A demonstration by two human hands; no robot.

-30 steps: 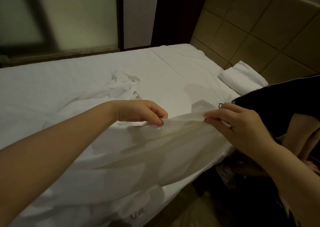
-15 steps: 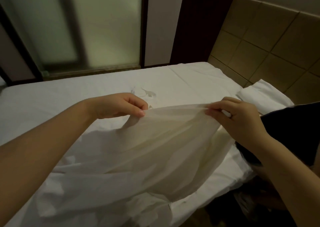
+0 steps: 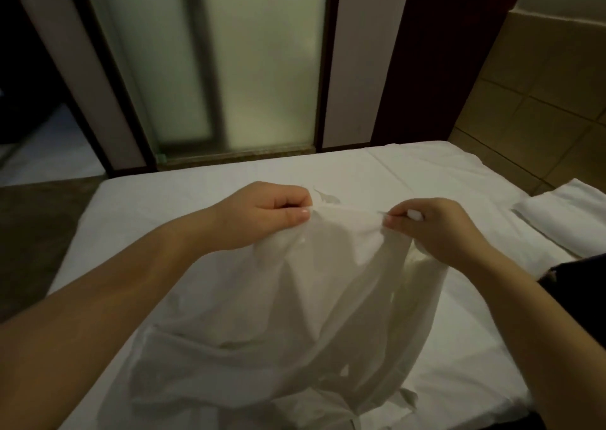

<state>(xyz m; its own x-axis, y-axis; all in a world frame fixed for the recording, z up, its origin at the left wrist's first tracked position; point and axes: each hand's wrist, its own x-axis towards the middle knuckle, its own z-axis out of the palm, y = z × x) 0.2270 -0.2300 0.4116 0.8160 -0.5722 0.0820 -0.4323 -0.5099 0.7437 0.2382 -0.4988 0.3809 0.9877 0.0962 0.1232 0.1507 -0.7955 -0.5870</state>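
Fabric first: the thin white cloth (image 3: 295,314) hangs by its top edge from your 2 hands at the middle of the view. Its lower part slumps in loose folds on the white-sheeted bed (image 3: 157,200) toward 6 o'clock. Your left hand (image 3: 262,214), at 10 o'clock of the cloth, has its fingers curled in, with the thumb pinching the edge against them. Your right hand (image 3: 436,229), at 2 o'clock, pinches the same edge between thumb and forefinger, with the other fingers tucked. The hands are near each other, so the edge between them is bunched and sags a little.

I judge this to be the opening step of spreading or folding: an edge is found and raised, but the cloth is not yet flat or squared. The next move calls for drawing your hands apart, toward 9 and 3 o'clock, until the edge runs straight, with neither pinch slipping. I cannot tell whether you hold true corners, because the folds hide them. Then lift enough to free the heap at 6 o'clock before laying the cloth out toward 12 o'clock. Mind the folded white towel (image 3: 564,213) at 3 o'clock and the dark cloth (image 3: 577,275) at 4 o'clock by the bed's edge.
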